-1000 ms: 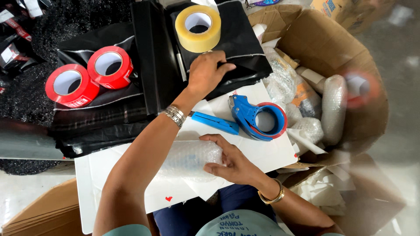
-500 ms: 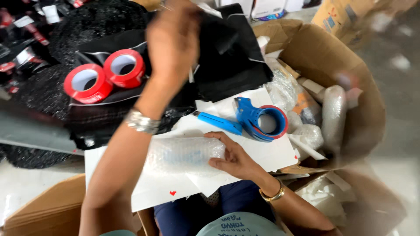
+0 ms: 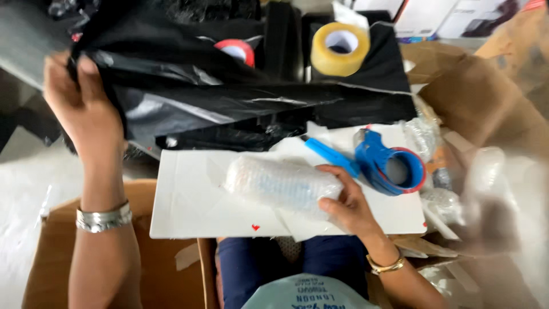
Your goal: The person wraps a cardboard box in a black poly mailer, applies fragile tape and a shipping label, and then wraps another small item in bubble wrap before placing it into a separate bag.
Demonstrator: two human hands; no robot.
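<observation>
My left hand [image 3: 83,109] is raised at the left, gripping a corner of a black plastic bag [image 3: 229,106] that stretches across the upper middle of the view. My right hand [image 3: 346,203] holds a bubble-wrapped item [image 3: 280,183] lying on a white board [image 3: 189,206] across my lap. A blue tape dispenser [image 3: 383,166] with a red roll rests on the board just right of that hand.
A yellow tape roll [image 3: 340,48] sits on black material at the top. A red tape roll [image 3: 235,50] peeks out behind the lifted bag. An open cardboard box [image 3: 486,109] with wrapped packages stands at the right; another cardboard box [image 3: 46,252] lies at the lower left.
My left hand left the black stack near the yellow roll, swung up and to the left, and now holds a black bag lifted over the red rolls. The right hand kept its hold.
</observation>
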